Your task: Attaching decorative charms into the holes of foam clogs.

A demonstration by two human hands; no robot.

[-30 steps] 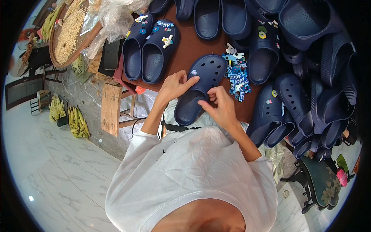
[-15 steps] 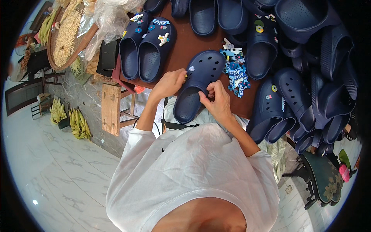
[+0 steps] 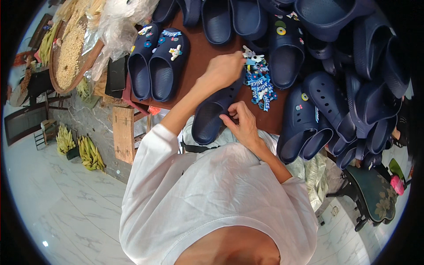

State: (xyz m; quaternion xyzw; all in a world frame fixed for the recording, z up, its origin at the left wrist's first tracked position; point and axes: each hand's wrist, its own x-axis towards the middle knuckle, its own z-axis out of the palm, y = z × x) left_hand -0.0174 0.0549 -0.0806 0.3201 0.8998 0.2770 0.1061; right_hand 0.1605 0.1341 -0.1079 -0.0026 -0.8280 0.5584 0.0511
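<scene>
Finished pair: we see two navy foam clogs [image 3: 157, 66] with charms, at the table's [image 3: 198, 57] left edge.
Left hand [image 3: 225, 68]: seemingly pinching a charm from the pile [image 3: 260, 84].
Right hand [image 3: 243, 121]: grasping a smooth perforated clog [image 3: 212, 117], front edge.

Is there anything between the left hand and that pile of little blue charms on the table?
Nothing visible. The left hand already reaches the near edge of the charm pile, its fingertips at the pieces, while the right hand rests on the navy clog.
</scene>
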